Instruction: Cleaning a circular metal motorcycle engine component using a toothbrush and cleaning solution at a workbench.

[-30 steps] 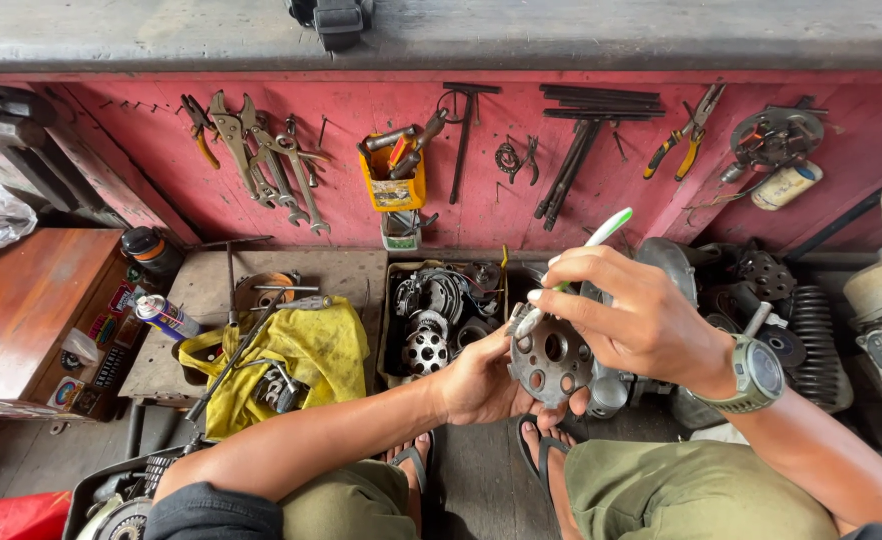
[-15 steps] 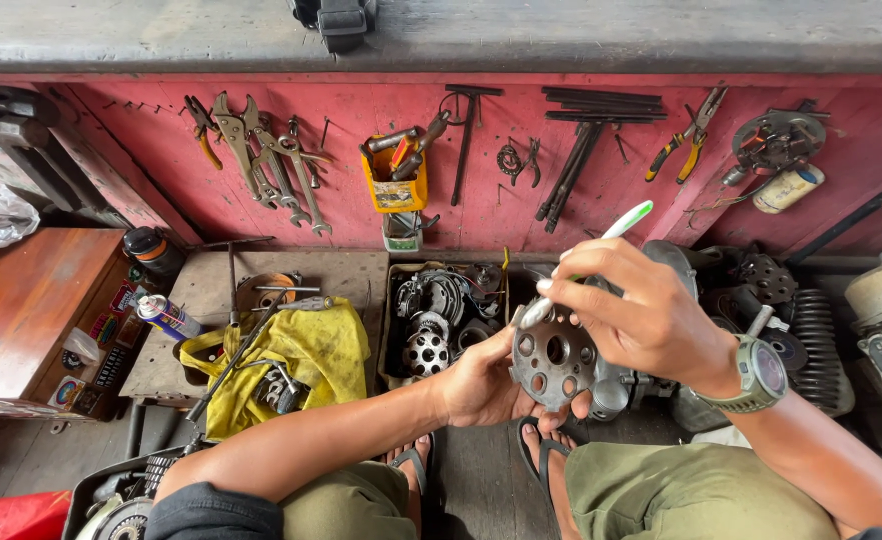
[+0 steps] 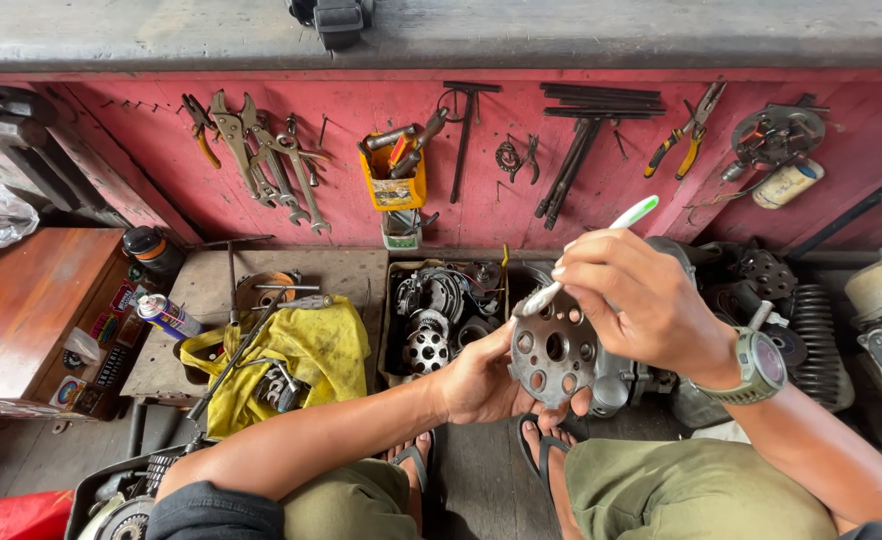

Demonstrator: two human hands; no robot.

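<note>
His left hand (image 3: 481, 385) cups the stiff, heavy-looking perforated metal disc (image 3: 553, 352) by its rim, while the right hand (image 3: 631, 300) pinches a light toothbrush (image 3: 586, 258) above it.

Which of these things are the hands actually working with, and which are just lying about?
In use:
round grey metal disc with holes, in left hand
white and green toothbrush, in right hand

Lying about:
yellow cloth
pliers and wrenches on the red wall
box of engine parts
</note>
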